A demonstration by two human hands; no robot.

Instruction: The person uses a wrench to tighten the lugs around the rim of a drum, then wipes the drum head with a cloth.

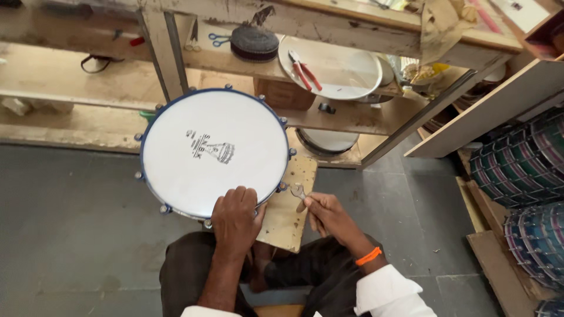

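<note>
Wrench (298,192) seemingly at drum (214,152) rim.

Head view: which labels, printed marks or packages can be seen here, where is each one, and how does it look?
Printed mark: black emblem with small lettering, near the middle of the white drum head under the left hand.
Yellow crumpled package: on the wooden shelf, upper right.
No signs or screens are visible.

1 drum (214,152), 1 spanner (299,192), 1 pliers (304,69), 1 scissors (218,39), 2 hands
</note>
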